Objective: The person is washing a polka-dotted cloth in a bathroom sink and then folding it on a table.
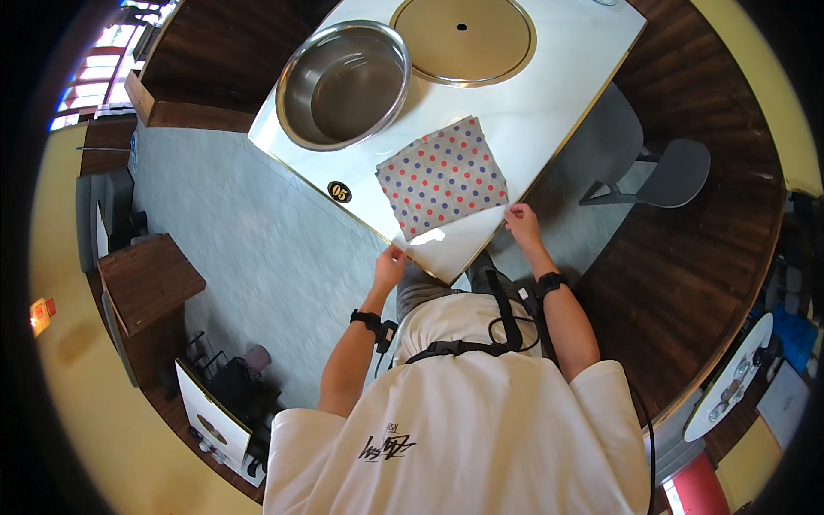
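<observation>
A folded grey cloth with red and blue dots [444, 177] lies flat on a white table [460, 248]. My left hand [391, 261] is at the table's left edge, just below the cloth's lower-left corner, with its fingers bent. Beside the opposite edge, near the cloth's lower-right corner, is my right hand [521, 222], thumb and fingertips close together. Whether either hand pinches something thin cannot be told. Beyond the cloth, a wide steel basin [344, 84] stands at the left. A round gold-coloured plate with a small dark hole [463, 48] is set in the tabletop.
A small black oval plaque [340, 192] bearing writing is on the table's left part. Grey chairs [673, 174] stand at the right, by dark wood panelling [721, 116]. A wooden cabinet [151, 283] is at the left, and another white table [215, 412] at the lower left.
</observation>
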{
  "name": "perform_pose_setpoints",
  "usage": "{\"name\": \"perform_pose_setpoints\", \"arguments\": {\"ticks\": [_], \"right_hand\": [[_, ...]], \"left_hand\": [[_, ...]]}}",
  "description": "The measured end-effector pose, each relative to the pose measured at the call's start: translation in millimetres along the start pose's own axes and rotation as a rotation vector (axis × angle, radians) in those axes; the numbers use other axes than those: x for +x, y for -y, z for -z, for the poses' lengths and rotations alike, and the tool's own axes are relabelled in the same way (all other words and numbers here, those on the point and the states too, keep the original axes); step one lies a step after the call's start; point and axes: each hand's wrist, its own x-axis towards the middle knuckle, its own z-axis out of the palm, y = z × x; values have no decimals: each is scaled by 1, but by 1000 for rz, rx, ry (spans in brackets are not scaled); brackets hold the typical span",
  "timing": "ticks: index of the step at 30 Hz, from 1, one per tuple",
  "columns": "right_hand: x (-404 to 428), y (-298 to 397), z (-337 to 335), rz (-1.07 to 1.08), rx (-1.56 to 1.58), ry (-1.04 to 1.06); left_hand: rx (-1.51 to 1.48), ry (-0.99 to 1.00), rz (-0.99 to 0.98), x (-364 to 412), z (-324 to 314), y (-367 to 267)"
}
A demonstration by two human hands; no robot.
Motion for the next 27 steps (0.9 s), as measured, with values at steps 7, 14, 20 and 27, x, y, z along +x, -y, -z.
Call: {"name": "perform_pose_setpoints", "arguments": {"ticks": [7,14,20,27], "right_hand": [[5,33,-26,205,-267,-233],[36,37,-6,227,-472,-360],[50,75,27,196,-319,-279],[42,90,28,113,-265,-245]], "left_hand": [[-189,-117,138,32,-13,-28],[-97,536,-47,14,-54,-62],[103,420,-203,40,-20,-94],[33,129,-393,138,3,-200]]}}
